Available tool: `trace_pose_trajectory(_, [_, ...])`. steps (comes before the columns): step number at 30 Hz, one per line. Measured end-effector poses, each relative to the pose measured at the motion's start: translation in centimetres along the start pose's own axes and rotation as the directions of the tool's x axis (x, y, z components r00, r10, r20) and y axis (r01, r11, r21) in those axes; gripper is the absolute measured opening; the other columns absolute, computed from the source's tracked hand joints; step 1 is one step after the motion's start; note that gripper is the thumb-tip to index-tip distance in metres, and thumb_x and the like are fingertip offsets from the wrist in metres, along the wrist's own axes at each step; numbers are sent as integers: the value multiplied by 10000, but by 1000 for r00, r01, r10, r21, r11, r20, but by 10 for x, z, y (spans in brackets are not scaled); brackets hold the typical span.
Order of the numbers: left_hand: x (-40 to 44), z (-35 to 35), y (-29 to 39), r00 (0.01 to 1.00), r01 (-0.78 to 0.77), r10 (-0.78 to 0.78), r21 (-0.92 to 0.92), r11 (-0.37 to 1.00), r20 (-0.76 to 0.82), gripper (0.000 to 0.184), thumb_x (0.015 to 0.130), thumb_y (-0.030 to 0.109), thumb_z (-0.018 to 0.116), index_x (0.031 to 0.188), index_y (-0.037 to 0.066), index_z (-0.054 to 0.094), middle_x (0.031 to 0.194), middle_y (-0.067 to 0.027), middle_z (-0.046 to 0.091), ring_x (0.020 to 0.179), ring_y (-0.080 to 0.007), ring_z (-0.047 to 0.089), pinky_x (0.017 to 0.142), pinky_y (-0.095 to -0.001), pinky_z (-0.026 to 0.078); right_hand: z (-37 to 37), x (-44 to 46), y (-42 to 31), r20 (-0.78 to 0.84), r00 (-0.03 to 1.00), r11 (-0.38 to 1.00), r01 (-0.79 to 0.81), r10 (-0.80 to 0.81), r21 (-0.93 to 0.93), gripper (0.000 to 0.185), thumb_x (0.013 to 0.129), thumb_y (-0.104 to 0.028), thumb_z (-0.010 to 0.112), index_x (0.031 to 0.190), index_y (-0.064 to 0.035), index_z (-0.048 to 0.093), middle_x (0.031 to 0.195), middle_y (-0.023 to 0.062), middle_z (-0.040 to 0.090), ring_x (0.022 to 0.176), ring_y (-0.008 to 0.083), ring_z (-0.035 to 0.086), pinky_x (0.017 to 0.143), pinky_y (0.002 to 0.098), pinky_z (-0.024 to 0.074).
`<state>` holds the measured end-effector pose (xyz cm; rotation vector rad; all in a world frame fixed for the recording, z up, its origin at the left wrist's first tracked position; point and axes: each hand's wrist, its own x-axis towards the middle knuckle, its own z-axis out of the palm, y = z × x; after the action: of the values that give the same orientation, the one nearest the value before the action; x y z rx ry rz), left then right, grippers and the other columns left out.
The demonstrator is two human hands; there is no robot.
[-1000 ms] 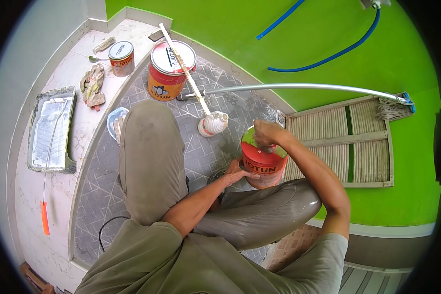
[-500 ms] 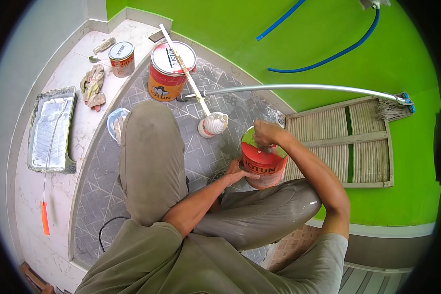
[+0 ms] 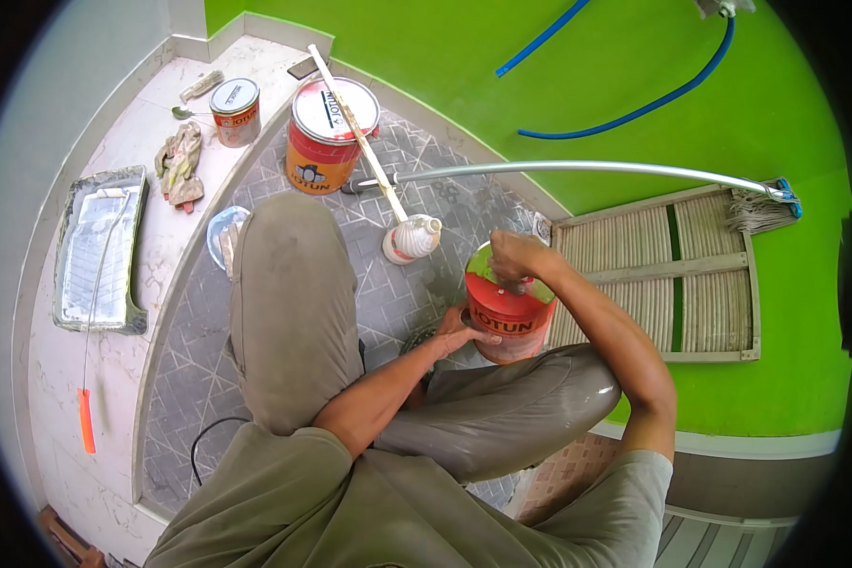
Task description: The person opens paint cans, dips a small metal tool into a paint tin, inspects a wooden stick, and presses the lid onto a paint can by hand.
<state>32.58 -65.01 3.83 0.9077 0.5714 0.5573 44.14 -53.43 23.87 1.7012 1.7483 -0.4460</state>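
A red JOTUN paint can [image 3: 511, 327] with green paint at its top stands on the floor between my legs and the wooden frame. My left hand [image 3: 459, 333] grips the can low on its left side, thumb pointing along the front. Closed over the can's top is my right hand [image 3: 518, 260], knuckles up; whatever its fingers hold is hidden beneath it. Just left of the can stands a white plastic bottle [image 3: 412, 239], its spout uppermost. A long whitish stick [image 3: 355, 128] runs from it across a larger JOTUN bucket [image 3: 317, 159] with a white-topped lid.
On the marble ledge [image 3: 213, 180] lie a paint tray [image 3: 99, 251] with a roller [image 3: 87, 421], crumpled gloves [image 3: 180, 166] and a small can [image 3: 236, 112]. A mop [image 3: 587, 170] lies to the right, over a slatted wooden frame [image 3: 653, 275]. Blue hoses [image 3: 634, 118] hang on the green wall.
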Motion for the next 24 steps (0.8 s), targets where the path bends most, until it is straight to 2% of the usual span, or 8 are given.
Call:
trace_pose_trajectory(9, [2, 0, -2, 1000, -13, 13, 2, 1000, 0, 1167, 505, 353, 1031, 1480, -21, 510, 1475, -195, 584, 1420, -319, 504, 1215, -423, 376, 10, 4, 8, -61, 990, 990, 120, -125, -77, 406, 760, -201, 750, 1014, 93, 632, 931, 286, 731, 925, 433, 757, 747, 508, 603])
trace_pose_trajectory(24, [-1, 0, 4, 1000, -3, 3, 6, 1000, 1, 1161, 504, 350, 1037, 1478, -4, 513, 1467, -179, 593, 1401, -314, 522, 1213, -430, 383, 12, 7, 12, -67, 988, 989, 137, -140, -52, 370, 830, -233, 694, 1038, 64, 621, 953, 298, 731, 915, 454, 751, 761, 532, 599])
